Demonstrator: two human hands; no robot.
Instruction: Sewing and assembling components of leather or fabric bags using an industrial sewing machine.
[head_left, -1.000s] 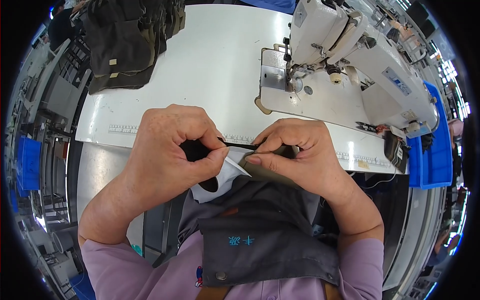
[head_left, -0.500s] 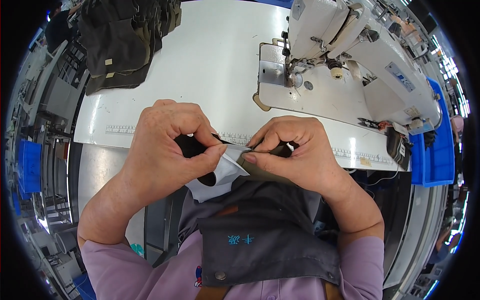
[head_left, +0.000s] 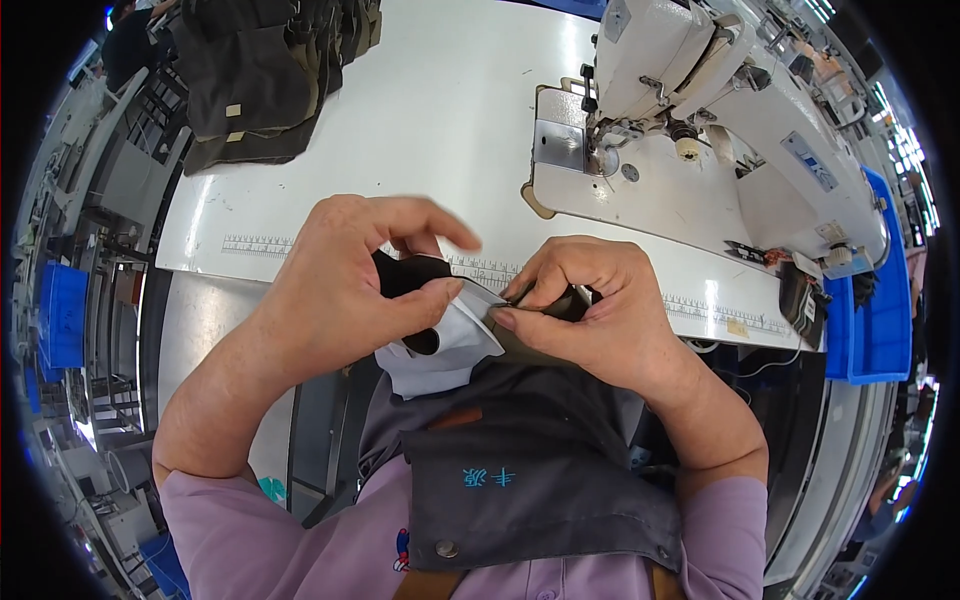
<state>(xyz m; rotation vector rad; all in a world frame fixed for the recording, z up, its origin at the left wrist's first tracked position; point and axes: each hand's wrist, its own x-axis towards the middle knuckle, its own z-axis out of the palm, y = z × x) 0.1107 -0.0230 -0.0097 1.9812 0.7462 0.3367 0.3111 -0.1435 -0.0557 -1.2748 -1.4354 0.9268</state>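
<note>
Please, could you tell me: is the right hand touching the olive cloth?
Touching. The head view shows the right hand pinching the upper edge of the olive cloth between thumb and forefinger.

Piece of cloth, pale grey and olive, held at the near edge of a white table. The left hand lays its thumb against the piece, forefinger raised apart from it; the right hand pinches the piece between thumb and forefinger. A ruler strip runs along the table's near side. Far left, a stack of dark cloth pieces; far right, a white sewing machine, with a blue bin to its right
</note>
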